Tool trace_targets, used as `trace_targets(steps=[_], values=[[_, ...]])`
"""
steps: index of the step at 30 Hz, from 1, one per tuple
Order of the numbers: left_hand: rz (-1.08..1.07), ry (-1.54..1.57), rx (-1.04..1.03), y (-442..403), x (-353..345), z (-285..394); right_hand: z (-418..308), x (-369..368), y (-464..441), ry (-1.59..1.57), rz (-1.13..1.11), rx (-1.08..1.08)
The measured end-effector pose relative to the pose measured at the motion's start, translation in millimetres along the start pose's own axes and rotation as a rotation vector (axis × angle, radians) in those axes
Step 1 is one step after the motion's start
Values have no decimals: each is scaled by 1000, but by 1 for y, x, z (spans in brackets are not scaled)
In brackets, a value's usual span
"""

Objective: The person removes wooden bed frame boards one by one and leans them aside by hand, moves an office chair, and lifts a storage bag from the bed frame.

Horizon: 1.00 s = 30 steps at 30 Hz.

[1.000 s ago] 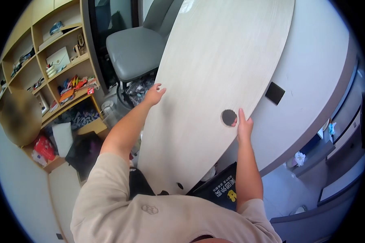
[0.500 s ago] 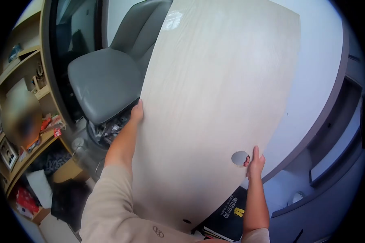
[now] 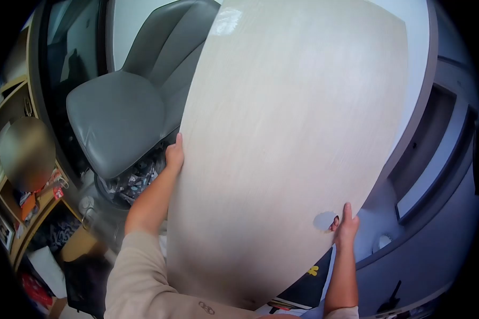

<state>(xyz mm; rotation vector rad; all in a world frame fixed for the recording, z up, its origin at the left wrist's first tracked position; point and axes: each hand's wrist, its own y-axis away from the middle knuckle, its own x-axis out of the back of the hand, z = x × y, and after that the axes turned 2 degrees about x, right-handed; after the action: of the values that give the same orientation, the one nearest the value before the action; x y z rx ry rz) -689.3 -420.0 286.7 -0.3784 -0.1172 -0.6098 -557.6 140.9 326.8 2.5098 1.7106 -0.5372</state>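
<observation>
A large pale wood-grain board fills the middle of the view, tilted in front of me. My left hand grips its left edge, thumb pointing up along the face. At the lower right edge, my right hand is closed on the board beside a round hole; some fingertips show through the hole. Clear tape or film shines at the board's upper left. The fingers behind the board are mostly hidden.
A grey padded chair stands left of the board, above a bin of crumpled bits. Wooden shelves with many items line the far left. A black bag or box with a yellow figure lies below the board. A doorway is at right.
The view has shifted, and the chair shows more fully. Both hands keep their hold on the board, whose lower right part now sits slightly further right and lower in view.
</observation>
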Motion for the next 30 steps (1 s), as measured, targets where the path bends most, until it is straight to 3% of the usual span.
trace_targets(steps=[6,11,14,17,18,21,24,30], values=[[42,74,-43,-3,7,-1,-10,-2,-8,23,3,51],[133,217,-100,10,24,44,-30,-11,-19,1,-40,119],[-25,207,37,11,31,55,-18,2,-29,9,-5,89],[-31,140,-39,4,24,44,-22,-5,-27,-1,-47,87],[58,197,-91,7,16,43,-22,-4,-27,6,-50,82],[35,217,-59,3,4,33,-14,0,-30,16,-53,86],[34,2,-13,15,3,43,-14,-1,-33,45,-58,90],[30,-26,-24,11,-4,25,1,4,-49,52,-36,29]])
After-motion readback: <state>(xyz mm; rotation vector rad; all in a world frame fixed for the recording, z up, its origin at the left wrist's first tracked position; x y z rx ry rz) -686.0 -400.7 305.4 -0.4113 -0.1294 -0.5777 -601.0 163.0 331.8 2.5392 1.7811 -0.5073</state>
